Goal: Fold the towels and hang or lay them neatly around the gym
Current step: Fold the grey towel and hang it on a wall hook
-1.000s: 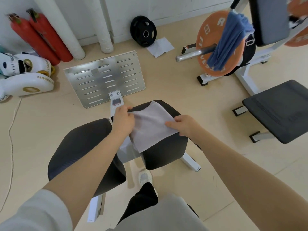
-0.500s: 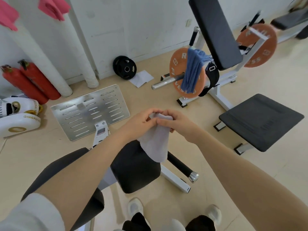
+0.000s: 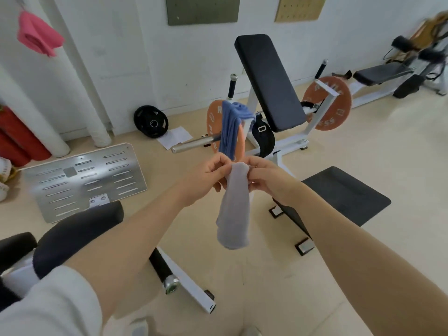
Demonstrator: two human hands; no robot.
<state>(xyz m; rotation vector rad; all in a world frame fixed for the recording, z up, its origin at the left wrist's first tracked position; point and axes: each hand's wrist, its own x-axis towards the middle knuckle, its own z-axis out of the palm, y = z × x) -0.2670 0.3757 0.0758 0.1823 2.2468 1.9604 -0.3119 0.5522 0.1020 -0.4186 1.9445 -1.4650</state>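
A pale grey towel (image 3: 234, 214) hangs folded in the air in front of me. My left hand (image 3: 209, 178) and my right hand (image 3: 264, 177) both pinch its top edge, close together. Behind them a blue towel (image 3: 231, 127) is draped over the orange weight plate (image 3: 238, 146) of a white machine. A pink towel (image 3: 37, 36) hangs high on the wall at the top left.
A black padded seat (image 3: 80, 229) lies at my lower left, a black bench pad (image 3: 346, 195) to the right. A slotted metal footplate (image 3: 82, 178), a black weight plate (image 3: 151, 121) and white paper (image 3: 174, 137) lie near the wall. Red cylinders (image 3: 17, 139) stand at far left.
The grey towel has been lifted off the black seat pad, and my hands came together at its top edge. My view has risen towards the wall.
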